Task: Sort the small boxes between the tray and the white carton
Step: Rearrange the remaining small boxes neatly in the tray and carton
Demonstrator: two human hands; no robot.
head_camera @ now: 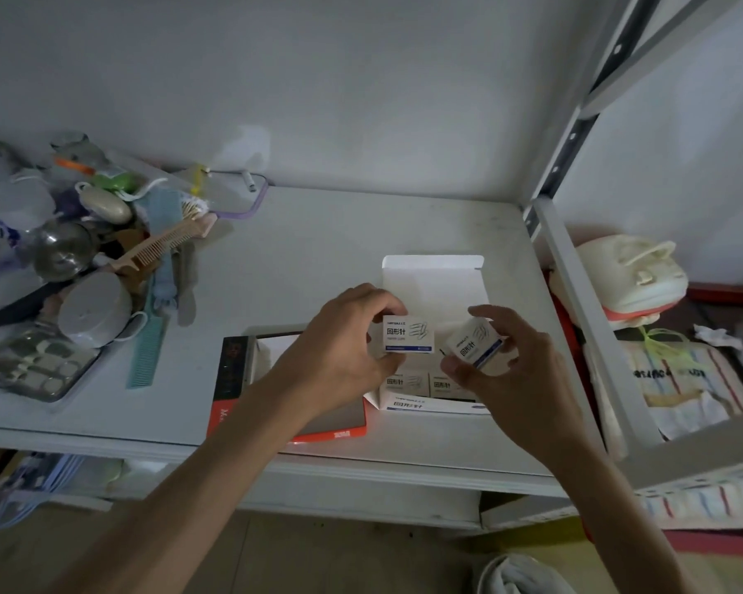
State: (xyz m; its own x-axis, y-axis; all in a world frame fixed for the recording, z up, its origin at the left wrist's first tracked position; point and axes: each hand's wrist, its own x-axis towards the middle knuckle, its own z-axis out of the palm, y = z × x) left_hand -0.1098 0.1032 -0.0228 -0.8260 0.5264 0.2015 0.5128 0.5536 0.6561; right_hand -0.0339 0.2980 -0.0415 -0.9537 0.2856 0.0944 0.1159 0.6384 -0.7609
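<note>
**Both hands up with a small box each, over the open carton**

On your far left a clutter pile [74, 250] covers the shelf [318, 233]: a peach comb [159, 246], a teal comb [149, 340], a roll of grey tape [95, 308] and a clear compartment case [35, 366] at the near edge.

Moving right, the tray [232, 370] with its dark and orange rim lies flat near the shelf's front edge. Your left forearm crosses over it, so most of its inside is hidden; a white shape shows at its far end, but you cannot tell from here whether that is one of the boxes.

Your left hand [339, 349] is raised just past the tray, its fingers pinched on a small white box [408, 335] held level, the printed face with its blue stripe turned toward you.

Just beside it, your right hand [511, 370] grips a second small box [475, 342], tilted so one corner points down. The two boxes are close together but not touching.

Both are held above the white carton [434, 285], which stands on the shelf touching the tray's right side, its lid flap open and standing up behind. Two more small boxes [425, 383] sit side by side inside it, below your hands.

To the right, past the shelf's metal upright [584, 319], a cream pouch [631, 272] and folded cloths [678, 388] lie in the neighbouring bay.
</note>
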